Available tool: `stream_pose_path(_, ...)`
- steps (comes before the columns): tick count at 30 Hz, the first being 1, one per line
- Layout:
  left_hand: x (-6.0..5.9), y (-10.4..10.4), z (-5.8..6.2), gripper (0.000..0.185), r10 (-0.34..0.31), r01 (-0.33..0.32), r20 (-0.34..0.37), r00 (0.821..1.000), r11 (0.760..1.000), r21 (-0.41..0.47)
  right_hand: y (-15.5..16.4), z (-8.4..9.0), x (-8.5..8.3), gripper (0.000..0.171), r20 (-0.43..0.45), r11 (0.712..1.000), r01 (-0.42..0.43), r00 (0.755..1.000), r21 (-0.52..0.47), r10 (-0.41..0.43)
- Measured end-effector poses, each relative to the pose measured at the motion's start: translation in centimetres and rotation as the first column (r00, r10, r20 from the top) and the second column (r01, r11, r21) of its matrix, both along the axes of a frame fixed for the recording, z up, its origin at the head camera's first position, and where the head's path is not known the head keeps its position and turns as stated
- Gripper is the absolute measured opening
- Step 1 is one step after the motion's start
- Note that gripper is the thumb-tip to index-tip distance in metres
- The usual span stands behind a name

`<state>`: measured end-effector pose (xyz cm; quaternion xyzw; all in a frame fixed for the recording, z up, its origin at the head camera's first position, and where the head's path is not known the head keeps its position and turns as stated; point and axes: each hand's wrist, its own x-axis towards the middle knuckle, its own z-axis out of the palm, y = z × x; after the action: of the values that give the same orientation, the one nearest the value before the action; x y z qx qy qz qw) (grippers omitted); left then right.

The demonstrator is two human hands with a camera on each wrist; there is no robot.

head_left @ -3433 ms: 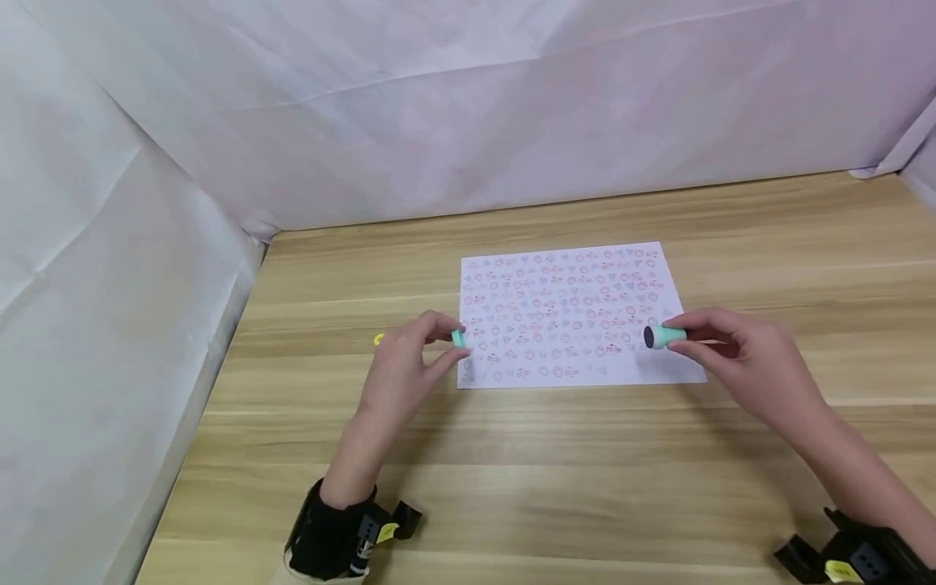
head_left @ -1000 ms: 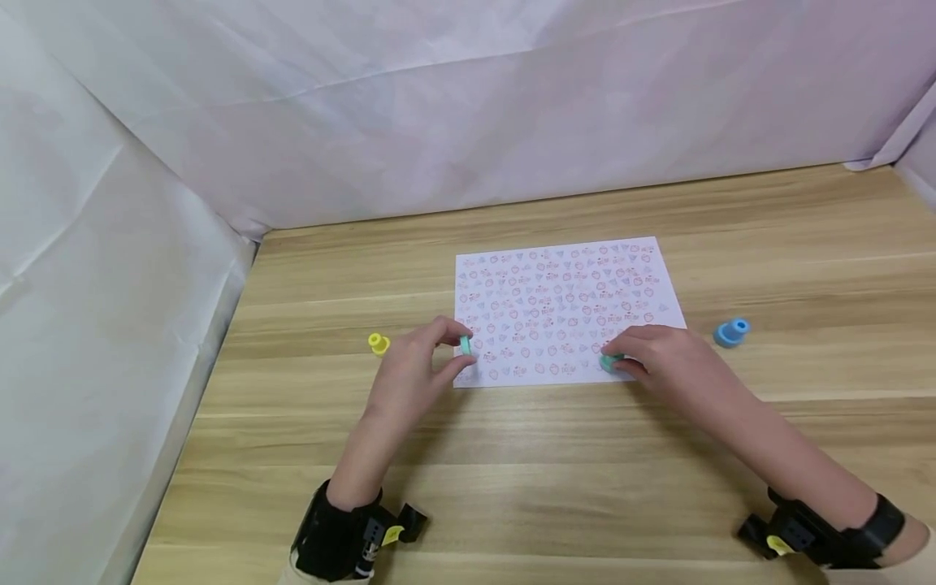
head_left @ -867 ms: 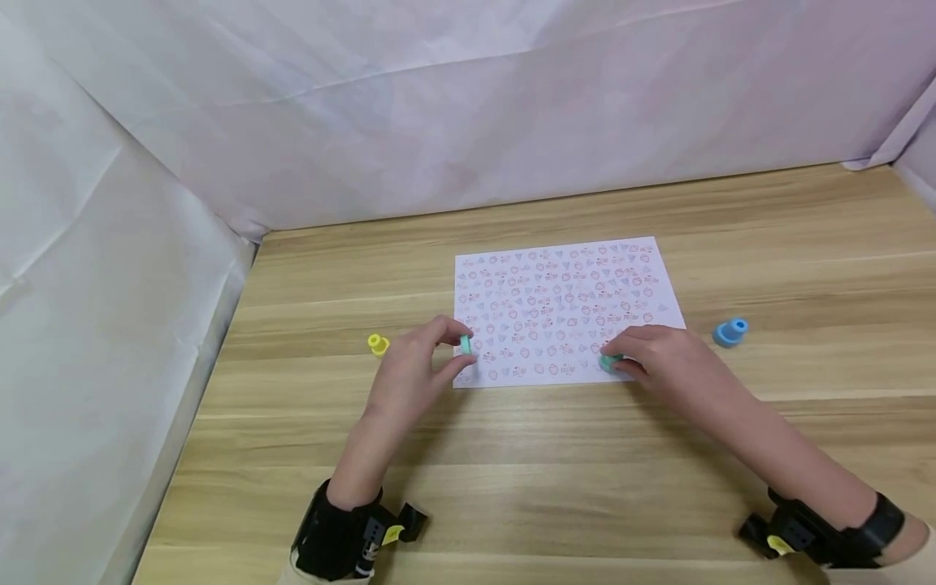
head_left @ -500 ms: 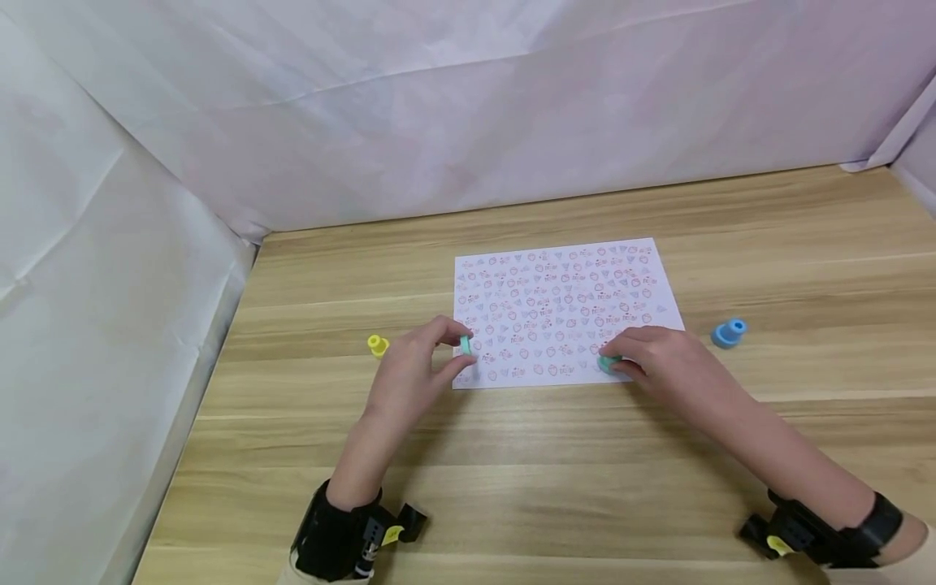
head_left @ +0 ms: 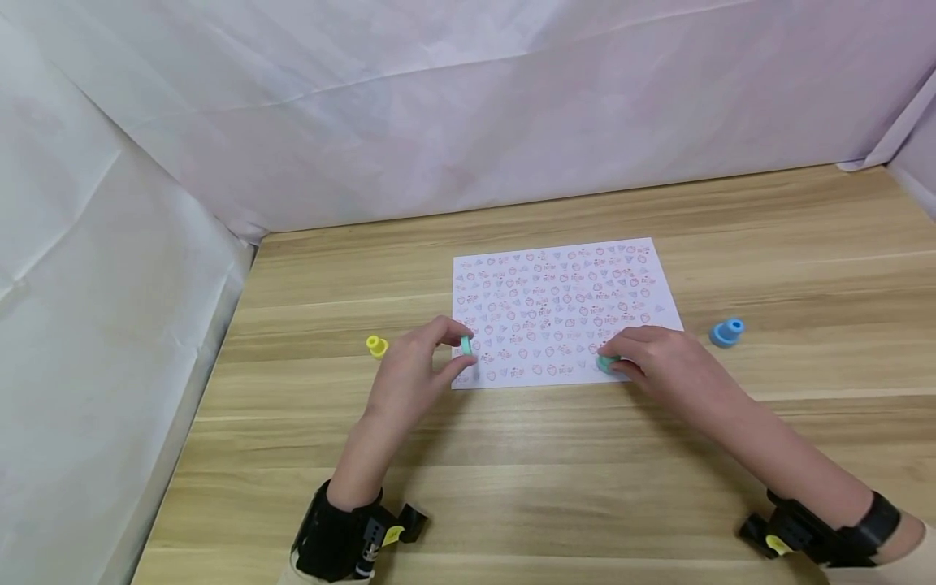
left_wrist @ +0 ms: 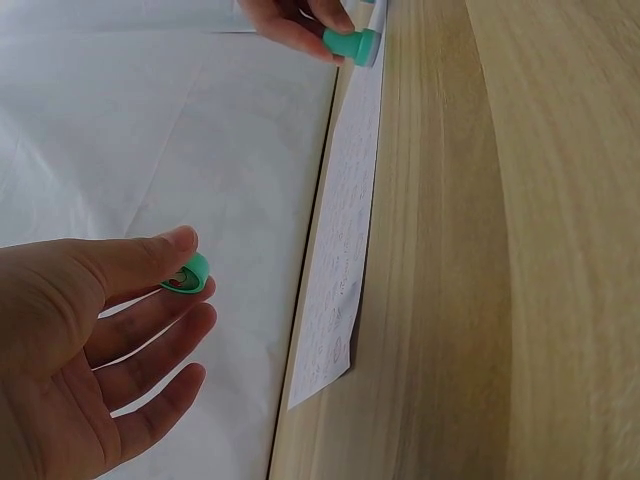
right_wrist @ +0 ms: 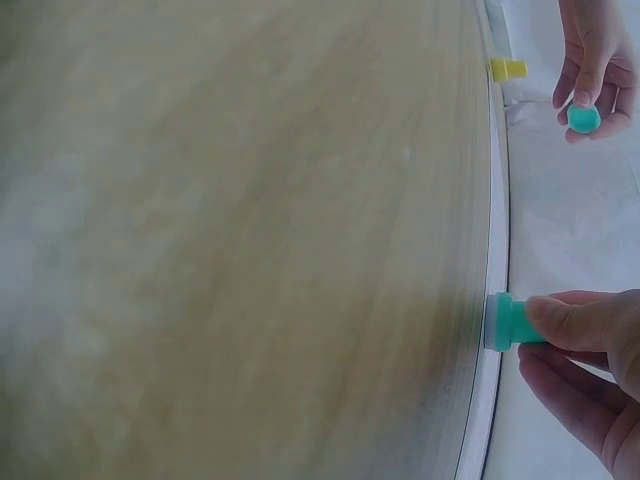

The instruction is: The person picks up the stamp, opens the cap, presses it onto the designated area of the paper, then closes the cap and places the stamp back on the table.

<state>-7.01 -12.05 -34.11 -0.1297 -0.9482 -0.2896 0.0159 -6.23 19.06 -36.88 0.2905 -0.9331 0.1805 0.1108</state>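
Observation:
A white sheet of paper (head_left: pixel 559 280) covered in small red and blue stamped marks lies on the wooden table (head_left: pixel 512 487). My right hand (head_left: pixel 654 357) grips a green stamp (head_left: pixel 607 362) and presses it down on the paper near its front edge; the same green stamp (right_wrist: pixel 508 322) shows in the right wrist view, and the green stamp (left_wrist: pixel 352 44) in the left wrist view. My left hand (head_left: pixel 417 370) pinches a small green cap (head_left: pixel 465 345) between thumb and forefinger just left of the paper's front left corner; the left wrist view shows the green cap (left_wrist: pixel 187 274).
A small yellow stamp (head_left: pixel 376 346) stands on the table left of my left hand. A blue stamp (head_left: pixel 726 332) lies right of the paper. White sheeting (head_left: pixel 110 244) walls the table at the left and back.
Since 3.4 s ago my right hand brought the green stamp down from the air onto the paper's front area. Over the last second both hands have stayed still.

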Motion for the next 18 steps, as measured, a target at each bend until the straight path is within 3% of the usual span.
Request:
stream_pose_path(6,-0.02,0.08,-0.01,0.032,-0.008,0.008,-0.006,1.0,1.0,0.01,0.06,-0.24,-0.06,0.03,-0.036,1.0,-0.011,0.999,-0.002,0.011)
stream_pose_path(18,0.0,0.32,-0.04,0.032,-0.012,0.012,-0.009,1.0,1.0,0.004,0.06,-0.11,0.04,0.029,-0.015,1.0,-0.004,1.0,-0.001,0.004)
